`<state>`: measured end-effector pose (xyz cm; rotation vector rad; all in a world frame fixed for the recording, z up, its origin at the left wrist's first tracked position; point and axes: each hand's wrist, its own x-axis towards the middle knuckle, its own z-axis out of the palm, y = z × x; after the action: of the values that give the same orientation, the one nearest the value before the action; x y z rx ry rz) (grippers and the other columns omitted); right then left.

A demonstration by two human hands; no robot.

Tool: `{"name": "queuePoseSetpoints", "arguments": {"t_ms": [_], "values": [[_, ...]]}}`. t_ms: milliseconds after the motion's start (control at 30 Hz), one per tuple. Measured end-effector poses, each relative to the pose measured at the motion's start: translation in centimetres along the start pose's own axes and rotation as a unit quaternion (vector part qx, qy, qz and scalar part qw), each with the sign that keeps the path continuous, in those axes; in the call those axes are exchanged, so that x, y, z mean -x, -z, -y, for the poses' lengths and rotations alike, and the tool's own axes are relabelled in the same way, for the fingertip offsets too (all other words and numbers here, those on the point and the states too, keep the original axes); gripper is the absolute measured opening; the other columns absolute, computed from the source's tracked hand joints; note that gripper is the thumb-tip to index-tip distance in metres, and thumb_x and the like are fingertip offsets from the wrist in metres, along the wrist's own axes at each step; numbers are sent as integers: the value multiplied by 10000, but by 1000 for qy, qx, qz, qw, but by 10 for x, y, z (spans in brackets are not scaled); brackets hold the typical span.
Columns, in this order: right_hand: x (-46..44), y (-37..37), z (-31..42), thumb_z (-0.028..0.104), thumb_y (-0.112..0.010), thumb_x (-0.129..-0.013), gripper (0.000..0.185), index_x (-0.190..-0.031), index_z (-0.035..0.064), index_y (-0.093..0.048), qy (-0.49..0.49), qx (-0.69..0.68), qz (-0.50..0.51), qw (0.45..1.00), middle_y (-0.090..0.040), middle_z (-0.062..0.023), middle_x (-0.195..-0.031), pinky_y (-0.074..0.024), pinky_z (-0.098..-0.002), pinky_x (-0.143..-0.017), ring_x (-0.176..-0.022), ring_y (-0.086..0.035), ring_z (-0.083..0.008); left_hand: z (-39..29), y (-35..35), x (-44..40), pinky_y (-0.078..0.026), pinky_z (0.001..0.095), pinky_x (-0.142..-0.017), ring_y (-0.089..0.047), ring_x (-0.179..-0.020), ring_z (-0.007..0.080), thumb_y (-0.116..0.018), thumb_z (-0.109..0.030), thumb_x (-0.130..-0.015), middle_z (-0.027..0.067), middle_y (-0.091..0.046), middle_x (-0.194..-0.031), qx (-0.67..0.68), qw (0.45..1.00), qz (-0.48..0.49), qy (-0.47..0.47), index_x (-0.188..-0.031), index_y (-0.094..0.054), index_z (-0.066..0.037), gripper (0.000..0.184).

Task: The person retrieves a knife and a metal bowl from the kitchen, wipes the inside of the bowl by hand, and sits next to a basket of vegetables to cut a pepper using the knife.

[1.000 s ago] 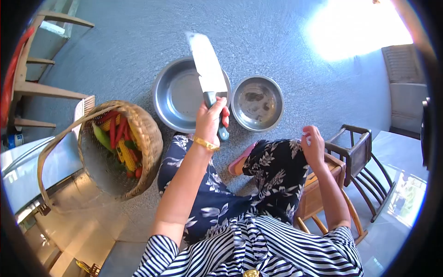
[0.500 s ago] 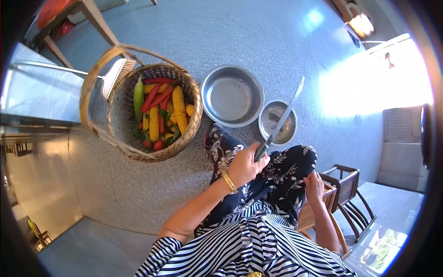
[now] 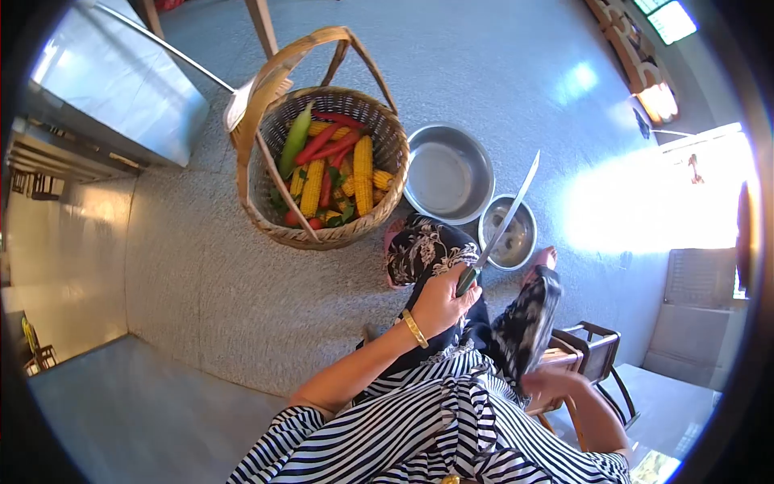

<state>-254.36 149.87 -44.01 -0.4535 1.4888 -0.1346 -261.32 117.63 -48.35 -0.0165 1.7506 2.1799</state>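
Note:
My left hand (image 3: 439,305), with a gold bangle at the wrist, is closed round the dark handle of a long knife (image 3: 509,214). The blade points up and away, passing in front of a small steel bowl (image 3: 522,254) on the floor. My right hand (image 3: 552,385) hangs by my right thigh near the chair, smeared by motion, so its fingers do not show clearly. Beside the small bowl stands a larger steel basin (image 3: 447,173). Left of it, a woven basket (image 3: 322,235) with a tall handle holds corn cobs (image 3: 363,173), long red peppers (image 3: 330,145), a green vegetable (image 3: 297,139) and tomatoes.
Behind the basket lies a broom (image 3: 242,103) with a long pole. A wooden chair (image 3: 592,355) is close on my right. A pale panel-like surface (image 3: 129,77) stands at the upper left. Bright light falls on the floor at the right.
My view has shifted, so basket and bowls appear further right. My right hand has come off my knee and moved back; the right leg has shifted and a foot now shows. The knife stays in my left hand.

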Motion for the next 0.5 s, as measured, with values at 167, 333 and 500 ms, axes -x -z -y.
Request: {"name": "queuePoseSetpoints", "arguments": {"t_ms": [167, 333, 500], "values": [[-35, 5, 8, 168, -526, -747, 146, -854, 77, -566, 90, 162, -204, 961, -587, -96, -768, -439, -337, -599, -683, -564, -242, -6, -4, -4, -364, 170, -351, -439, -440, 33, -550, -160, -795, -14, -472, -579, 21, 998, -54, 8, -798, -474, -46, 137], [-78, 68, 77, 135, -578, -724, 252, -916, 9, -476, 140, -257, -523, 800, -568, -132, -751, -462, -323, -618, -674, -569, -226, -13, -18, -4, -348, 158, -350, -442, -447, 25, -560, -153, -788, -16, -477, -576, 38, 996, -69, 52, -788, -474, -53, 132], [-115, 73, 97, 192, -593, -716, 254, -856, 37, -449, 130, -22, -578, 806, -523, -121, -723, -433, -365, -586, -702, -548, -304, -16, -31, 2, -339, 162, -344, -426, -422, 28, -565, -147, -783, -13, -475, -563, -15, 994, -99, 38, -802, -475, -56, 129]]}}
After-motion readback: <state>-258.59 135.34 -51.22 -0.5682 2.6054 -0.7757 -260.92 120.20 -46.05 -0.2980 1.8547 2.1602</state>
